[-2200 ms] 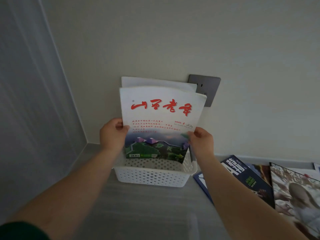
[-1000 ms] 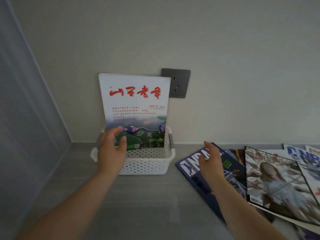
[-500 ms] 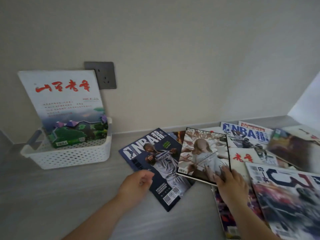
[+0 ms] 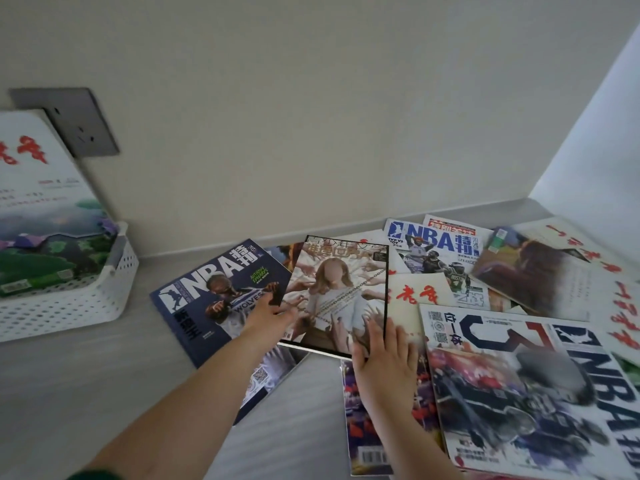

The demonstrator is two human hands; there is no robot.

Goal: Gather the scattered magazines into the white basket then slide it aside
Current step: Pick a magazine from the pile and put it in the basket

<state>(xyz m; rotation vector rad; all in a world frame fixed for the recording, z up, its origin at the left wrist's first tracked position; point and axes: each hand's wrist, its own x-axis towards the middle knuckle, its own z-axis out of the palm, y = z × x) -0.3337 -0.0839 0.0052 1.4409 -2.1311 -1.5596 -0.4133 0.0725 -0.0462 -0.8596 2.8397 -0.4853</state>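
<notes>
The white perforated basket (image 4: 114,292) stands at the far left against the wall, with a white magazine with red characters (image 4: 38,202) upright in it. Several magazines lie scattered on the grey counter to the right. On top in the middle is a magazine with a woman on its cover (image 4: 343,271), its near edge lifted off the pile. My left hand (image 4: 268,315) grips its left edge and my right hand (image 4: 384,355) holds its near right corner. A dark blue NBA magazine (image 4: 214,292) lies under its left side.
A grey wall socket (image 4: 83,123) sits above the basket. More magazines spread to the right: a white NBA issue (image 4: 440,247), a large one with a big "2" (image 4: 519,386), and white ones with red characters (image 4: 595,271). Bare grey counter (image 4: 86,393) lies in front of the basket.
Both hands left the basket and its upright magazine and moved right to the pile. They now hold the woman-cover magazine, and its near edge has come up.
</notes>
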